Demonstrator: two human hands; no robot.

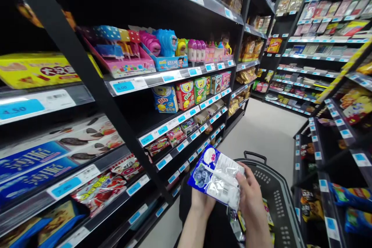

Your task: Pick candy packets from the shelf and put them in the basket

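Note:
A blue and silver snack bag (pixel 216 176) with blueberry pictures is held between my two hands, its printed back tilted up toward me. My left hand (pixel 202 201) supports it from below at the left, fingers hidden beneath the bag. My right hand (pixel 250 186) grips its right edge, with the thumb on top. Just under and to the right of my hands is a dark grey shopping basket (pixel 279 186) with perforated sides. Some colourful packets (pixel 267 215) lie in it, partly hidden by my right forearm.
Black shelving (pixel 122 124) with price tags runs along the left, stocked with boxed sweets (pixel 186 95), toy candies (pixel 167 44) and blue biscuit boxes (pixel 35 162). Another shelf of bagged snacks (pixel 353 193) borders the right. The grey floor aisle (pixel 261 128) leads to shelves at the back.

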